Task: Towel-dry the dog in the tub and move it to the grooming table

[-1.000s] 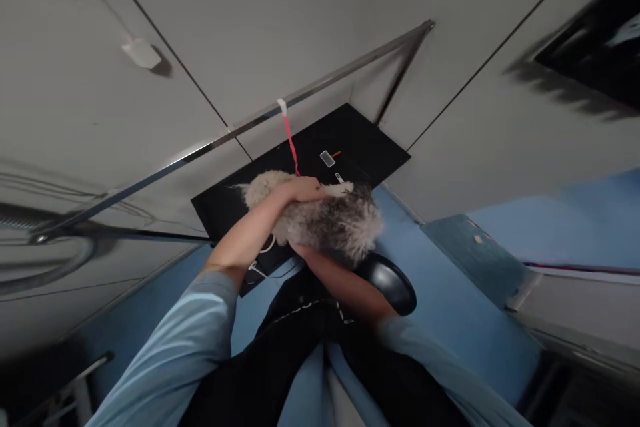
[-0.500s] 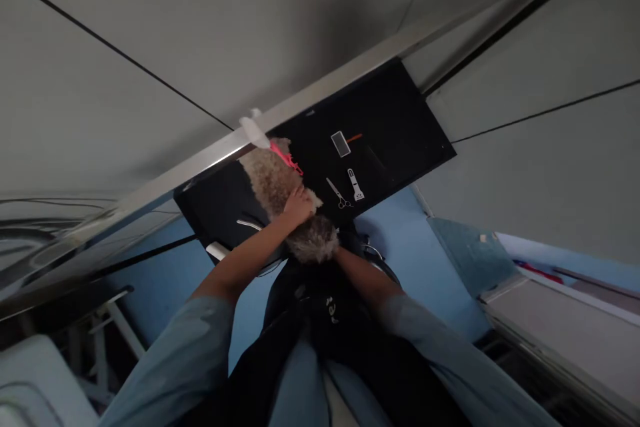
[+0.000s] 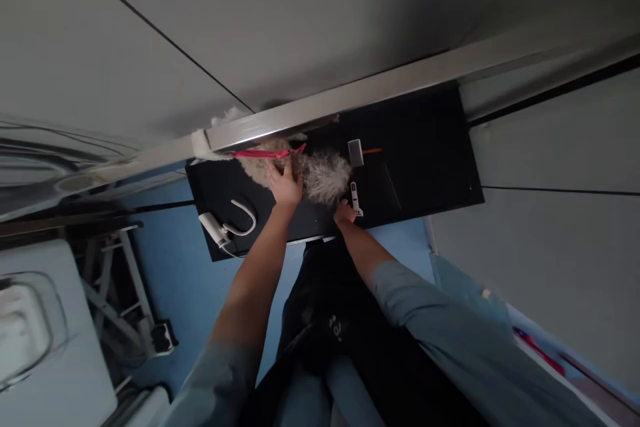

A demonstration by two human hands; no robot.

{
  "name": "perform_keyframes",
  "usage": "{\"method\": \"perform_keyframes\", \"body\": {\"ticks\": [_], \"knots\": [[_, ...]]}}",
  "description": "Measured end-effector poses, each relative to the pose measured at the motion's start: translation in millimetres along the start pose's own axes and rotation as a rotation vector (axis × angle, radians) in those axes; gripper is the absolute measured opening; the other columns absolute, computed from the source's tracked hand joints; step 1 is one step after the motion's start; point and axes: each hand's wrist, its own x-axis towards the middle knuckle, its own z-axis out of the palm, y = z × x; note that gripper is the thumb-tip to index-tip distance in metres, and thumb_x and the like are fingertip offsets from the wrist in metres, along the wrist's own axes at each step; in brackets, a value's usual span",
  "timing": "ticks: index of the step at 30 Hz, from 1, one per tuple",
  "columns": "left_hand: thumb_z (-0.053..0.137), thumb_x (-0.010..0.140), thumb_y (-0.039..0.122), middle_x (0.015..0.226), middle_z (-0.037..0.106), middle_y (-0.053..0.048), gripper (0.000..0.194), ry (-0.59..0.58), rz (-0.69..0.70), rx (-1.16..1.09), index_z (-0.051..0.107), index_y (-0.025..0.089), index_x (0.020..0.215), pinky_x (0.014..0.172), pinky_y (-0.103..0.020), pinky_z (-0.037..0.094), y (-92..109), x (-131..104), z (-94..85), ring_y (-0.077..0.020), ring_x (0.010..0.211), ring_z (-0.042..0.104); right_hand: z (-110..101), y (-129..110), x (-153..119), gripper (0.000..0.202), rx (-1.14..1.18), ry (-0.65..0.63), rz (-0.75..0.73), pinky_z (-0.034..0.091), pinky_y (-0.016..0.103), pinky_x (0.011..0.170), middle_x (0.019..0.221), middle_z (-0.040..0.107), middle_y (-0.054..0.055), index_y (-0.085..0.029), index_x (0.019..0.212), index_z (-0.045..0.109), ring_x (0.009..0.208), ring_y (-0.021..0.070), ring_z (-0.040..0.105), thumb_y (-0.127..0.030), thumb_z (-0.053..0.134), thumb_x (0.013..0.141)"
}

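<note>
A small fluffy beige-grey dog (image 3: 325, 177) stands on a black table (image 3: 425, 160), tied by a pink leash (image 3: 265, 154) to a metal bar (image 3: 380, 87). My left hand (image 3: 286, 187) lies on the dog's back with fingers spread, holding it. My right hand (image 3: 345, 213) is down on the tabletop at the dog's other side, right beside a white hand tool (image 3: 355, 198). Whether this hand holds anything is too small to tell. A slicker brush (image 3: 356, 152) with an orange handle lies just beyond the dog.
A white device with a looped cord (image 3: 220, 228) lies at the table's left corner. A folding metal frame (image 3: 125, 280) and a white surface (image 3: 50, 360) stand at the left on the blue floor (image 3: 170, 267). My dark apron (image 3: 330, 320) hangs below.
The view has swung, so the table sits more centred. The dog has shifted toward the bar. My right hand has come out from under the dog to the tabletop by the white tool.
</note>
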Motion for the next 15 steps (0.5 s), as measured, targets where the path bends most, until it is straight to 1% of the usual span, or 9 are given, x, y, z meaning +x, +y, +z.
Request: {"method": "perform_keyframes", "body": {"ticks": [2,4,6,8,10,12,14,15], "knots": [[0.062,0.090,0.029,0.169,0.015,-0.018,0.063,-0.065,0.046,0.053,0.050,0.021,0.151,0.121,-0.058,0.027,-0.3,1.7,0.3,-0.0417,0.154,0.020,4.4,-3.1,3.0,0.040,0.036,0.032,0.004,0.044,0.036,0.095,0.126,0.059,0.029,-0.005,0.135,0.040,0.120,0.0262,0.061,-0.018,0.051,0.099],[0.063,0.090,0.030,0.169,0.013,-0.018,0.065,-0.123,0.104,0.119,0.048,0.022,0.152,0.119,-0.056,0.031,-4.4,2.3,2.7,-0.0410,0.154,0.018,7.6,-7.1,5.8,0.042,0.075,0.061,0.010,0.045,0.035,0.095,0.127,0.058,0.030,-0.005,0.134,0.041,0.120,0.0275,0.060,-0.020,0.055,0.097],[0.063,0.090,0.031,0.170,0.008,-0.017,0.067,-0.155,0.173,0.161,0.044,0.022,0.154,0.118,-0.055,0.033,-8.5,3.9,7.4,-0.0405,0.155,0.015,10.0,-10.7,7.6,0.040,0.114,0.083,0.018,0.044,0.035,0.096,0.127,0.057,0.029,-0.006,0.134,0.041,0.121,0.0271,0.060,-0.018,0.052,0.098],[0.061,0.091,0.031,0.170,0.008,-0.018,0.066,-0.174,0.223,0.155,0.044,0.021,0.155,0.118,-0.053,0.035,-12.0,3.8,15.0,-0.0397,0.154,0.020,11.5,-13.4,7.8,0.038,0.157,0.098,0.031,0.043,0.035,0.097,0.126,0.058,0.027,-0.007,0.135,0.041,0.119,0.0266,0.060,-0.017,0.049,0.099],[0.057,0.093,0.031,0.168,0.017,-0.021,0.064,-0.196,0.243,0.109,0.043,0.017,0.154,0.118,-0.050,0.036,-17.8,-2.1,26.3,-0.0375,0.152,0.028,11.5,-15.5,6.5,0.040,0.202,0.112,0.047,0.043,0.036,0.098,0.127,0.057,0.026,-0.008,0.137,0.040,0.120,0.0278,0.060,-0.021,0.049,0.100],[0.054,0.095,0.031,0.161,0.032,-0.023,0.061,-0.233,0.249,0.063,0.045,0.012,0.152,0.118,-0.047,0.037,-30.0,-15.4,40.1,-0.0343,0.151,0.033,9.6,-17.6,4.4,0.044,0.246,0.121,0.064,0.043,0.036,0.099,0.130,0.055,0.027,-0.008,0.140,0.038,0.122,0.0288,0.058,-0.023,0.048,0.100],[0.052,0.095,0.030,0.153,0.045,-0.023,0.057,-0.287,0.281,0.045,0.050,0.009,0.147,0.119,-0.046,0.037,-48.7,-33.2,52.7,-0.0320,0.150,0.035,5.6,-19.7,1.7,0.043,0.287,0.113,0.080,0.042,0.036,0.100,0.133,0.053,0.028,-0.007,0.142,0.037,0.125,0.0280,0.057,-0.018,0.043,0.101],[0.052,0.095,0.029,0.150,0.050,-0.022,0.054,-0.317,0.306,0.051,0.053,0.009,0.145,0.119,-0.046,0.038,-58.8,-41.9,57.4,-0.0315,0.149,0.036,2.7,-20.7,-0.4,0.043,0.307,0.099,0.083,0.042,0.036,0.101,0.134,0.052,0.029,-0.005,0.143,0.038,0.126,0.0275,0.056,-0.014,0.042,0.101]]}}
